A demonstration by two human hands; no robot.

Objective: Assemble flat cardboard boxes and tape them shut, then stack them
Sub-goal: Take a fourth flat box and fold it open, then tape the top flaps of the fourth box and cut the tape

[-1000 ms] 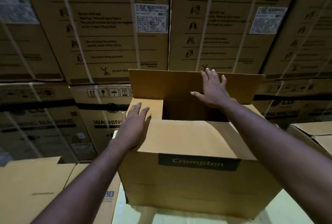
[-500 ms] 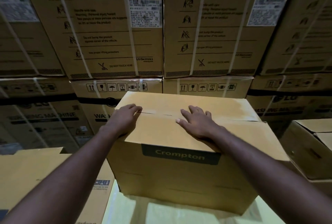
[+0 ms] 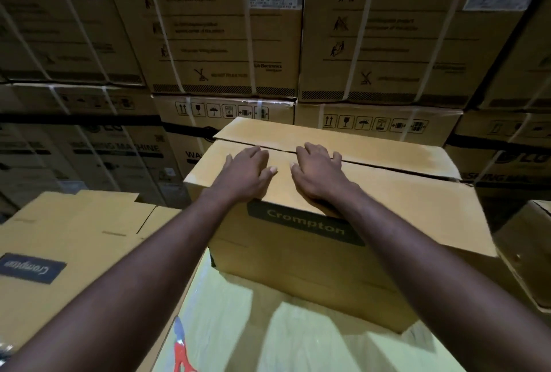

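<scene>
A wall of big brown strapped appliance cartons [image 3: 223, 28] fills the background. In front of it the brown cardboard box with a dark "Crompton" label [image 3: 298, 267] stands upright toward the far edge of the pale yellow-green counter [image 3: 268, 342]. It is just right of a pile of flat, unfolded brown cardboard boxes [image 3: 74, 237] at the counter's left edge.

The box's two long top flaps are folded down and meet at a seam [image 3: 387, 163], with no tape on it yet. The step in hand looks like flattening and squaring those flaps. Toward the right end the far flap rides a little above the near one and a dark gap shows. So it would help to press evenly along the whole seam and bring the edges level and butted before any tape goes on. No tape roll is in view.

The left hand [image 3: 244, 174] and right hand [image 3: 320, 174] lie side by side, palms down on the near flap. The left fingers [image 3: 253, 154] are stretched nearly flat, tips at the seam. The right fingers [image 3: 313, 152] are slightly bent, tips on the seam. Neither hand grips anything; both only press the cardboard.
</scene>
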